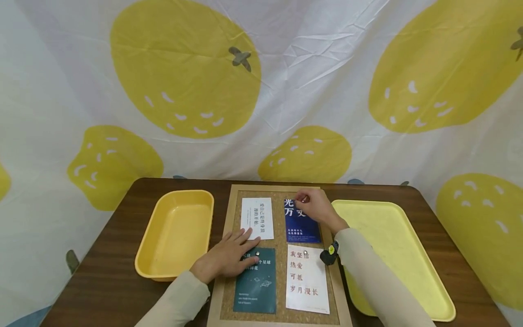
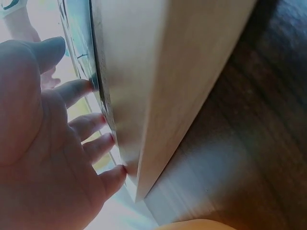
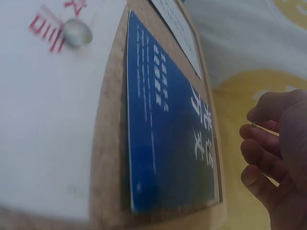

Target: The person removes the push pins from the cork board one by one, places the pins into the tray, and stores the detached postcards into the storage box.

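My right hand (image 1: pixel 314 206) is over the top of the blue card (image 1: pixel 302 227), its thumb and forefinger pinching a thumbtack (image 3: pixel 253 125) whose small metal tip shows in the right wrist view. That card lies on the framed corkboard (image 1: pixel 281 272) at upper right. My left hand (image 1: pixel 224 255) rests with spread fingers across the board's left side, fingertips at the lower edge of the white card (image 1: pixel 256 218) and thumb over the dark green card (image 1: pixel 255 290). A silver thumbtack (image 1: pixel 257 253) sits near the green card's top. Another tack (image 3: pixel 77 33) is on the white card with red writing (image 1: pixel 307 281).
A deep yellow-orange basin (image 1: pixel 175 236) stands left of the board. To the right lies a pale yellow tray (image 1: pixel 400 259), partly under my right sleeve. Both are on a dark wooden table (image 1: pixel 110 254), with a lemon-print cloth (image 1: pixel 286 91) hanging behind.
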`<state>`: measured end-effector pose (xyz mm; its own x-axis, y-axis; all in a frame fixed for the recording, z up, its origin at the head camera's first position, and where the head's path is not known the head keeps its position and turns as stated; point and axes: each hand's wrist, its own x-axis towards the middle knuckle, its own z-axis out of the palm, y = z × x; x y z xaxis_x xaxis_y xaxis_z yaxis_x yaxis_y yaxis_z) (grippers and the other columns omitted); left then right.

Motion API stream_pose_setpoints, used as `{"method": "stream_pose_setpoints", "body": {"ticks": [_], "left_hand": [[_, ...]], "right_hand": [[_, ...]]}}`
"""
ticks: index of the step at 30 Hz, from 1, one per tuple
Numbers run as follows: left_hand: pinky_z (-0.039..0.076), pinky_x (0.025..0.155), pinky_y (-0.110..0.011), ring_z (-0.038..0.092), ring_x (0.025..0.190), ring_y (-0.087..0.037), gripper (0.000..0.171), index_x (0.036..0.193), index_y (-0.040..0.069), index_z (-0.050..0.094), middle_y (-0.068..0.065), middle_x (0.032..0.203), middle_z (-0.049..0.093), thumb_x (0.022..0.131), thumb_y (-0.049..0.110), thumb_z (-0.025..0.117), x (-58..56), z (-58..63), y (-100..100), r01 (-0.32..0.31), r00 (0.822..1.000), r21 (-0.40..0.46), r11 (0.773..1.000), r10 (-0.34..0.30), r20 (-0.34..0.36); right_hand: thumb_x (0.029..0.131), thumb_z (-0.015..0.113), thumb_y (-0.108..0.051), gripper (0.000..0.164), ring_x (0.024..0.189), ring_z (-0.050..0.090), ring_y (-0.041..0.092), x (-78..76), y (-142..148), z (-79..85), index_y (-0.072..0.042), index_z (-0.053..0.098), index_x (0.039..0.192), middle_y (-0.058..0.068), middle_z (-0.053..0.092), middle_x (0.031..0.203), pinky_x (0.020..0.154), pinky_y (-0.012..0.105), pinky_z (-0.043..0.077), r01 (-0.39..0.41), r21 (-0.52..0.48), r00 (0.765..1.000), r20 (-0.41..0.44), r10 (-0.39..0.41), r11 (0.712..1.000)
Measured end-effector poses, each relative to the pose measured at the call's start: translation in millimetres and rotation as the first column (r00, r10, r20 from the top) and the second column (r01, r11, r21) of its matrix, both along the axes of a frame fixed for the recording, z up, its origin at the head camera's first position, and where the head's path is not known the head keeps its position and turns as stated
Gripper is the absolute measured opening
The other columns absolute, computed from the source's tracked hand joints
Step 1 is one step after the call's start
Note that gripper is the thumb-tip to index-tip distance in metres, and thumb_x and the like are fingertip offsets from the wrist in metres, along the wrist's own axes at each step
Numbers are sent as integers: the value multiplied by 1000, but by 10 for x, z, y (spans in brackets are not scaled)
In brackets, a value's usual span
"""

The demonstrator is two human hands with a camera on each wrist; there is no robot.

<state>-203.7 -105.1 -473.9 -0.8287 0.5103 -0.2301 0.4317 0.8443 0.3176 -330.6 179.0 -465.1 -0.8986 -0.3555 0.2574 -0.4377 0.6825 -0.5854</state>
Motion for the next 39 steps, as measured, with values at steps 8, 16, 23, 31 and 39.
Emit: {"method": "stream_pose_setpoints", "body": {"ticks": [8,16,23,31,39], "left_hand": [[13,122,-52,16,152,-30,61,155,24,36,-7,164,24,102,53,43,-18,17,5,-9,1000,-2,1000,9,6],[13,122,-52,17,152,-30,60,155,24,37,-7,164,25,102,53,43,-18,-7,2,-3,1000,-2,1000,3,7],[13,122,-52,17,152,-30,60,155,23,37,-8,164,25,102,52,43,-7,-14,-1,-5,1000,6,1000,5,6],[13,122,-52,17,152,-30,60,154,24,37,-7,164,25,102,53,43,0,-6,-2,-12,1000,6,1000,12,17],[13,122,-53,18,152,-31,60,154,23,38,-8,163,26,102,52,45,5,1,8,-10,1000,8,1000,10,9]], "right_hand": [[89,71,-9,14,73,58,17,44,250,19,-3,74,102,5,71,87,63,29,47,48,23,999,0,-48,999],[90,71,-11,13,68,56,18,89,437,-4,-3,73,100,7,70,86,55,30,47,86,12,996,12,-86,996],[89,71,-8,11,73,61,20,155,628,-16,-2,72,98,8,71,86,63,33,52,104,15,994,-26,-103,995],[90,69,-7,9,65,57,15,237,898,-47,-3,72,97,8,71,86,54,27,46,110,43,993,-37,-108,993],[89,70,-5,7,66,58,14,292,1098,-79,-2,71,95,9,71,86,55,25,46,124,42,991,-58,-121,991]]}}
